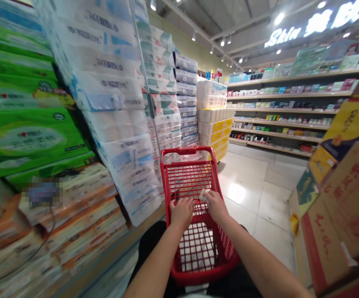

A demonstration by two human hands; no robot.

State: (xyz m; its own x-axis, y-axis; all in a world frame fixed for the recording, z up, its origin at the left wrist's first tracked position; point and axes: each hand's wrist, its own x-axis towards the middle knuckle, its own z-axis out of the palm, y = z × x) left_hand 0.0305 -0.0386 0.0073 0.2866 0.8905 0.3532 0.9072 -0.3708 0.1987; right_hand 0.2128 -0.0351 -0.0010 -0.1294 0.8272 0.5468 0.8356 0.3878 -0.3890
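A red plastic shopping cart (194,252) with grid sides stands right in front of my body. Over a red crossbar at its middle, the fingers of my left hand (181,212) are curled, knuckles up. To the right of it, my right hand (217,206) is closed on a small whitish crumpled piece (203,194), its exact kind unclear. That piece is above the cart's grid. White floor tiles show through the cart's mesh, and dark clothing is visible on either side of it.
Stacked white toilet paper packs (120,82) and green tissue packs (27,132) line the left, above orange-white packs (86,223). Cardboard cartons (337,211) border the right. Tiled floor (256,178) leads to cosmetics shelves (285,97). A thin metal pole (143,70) rises at the left.
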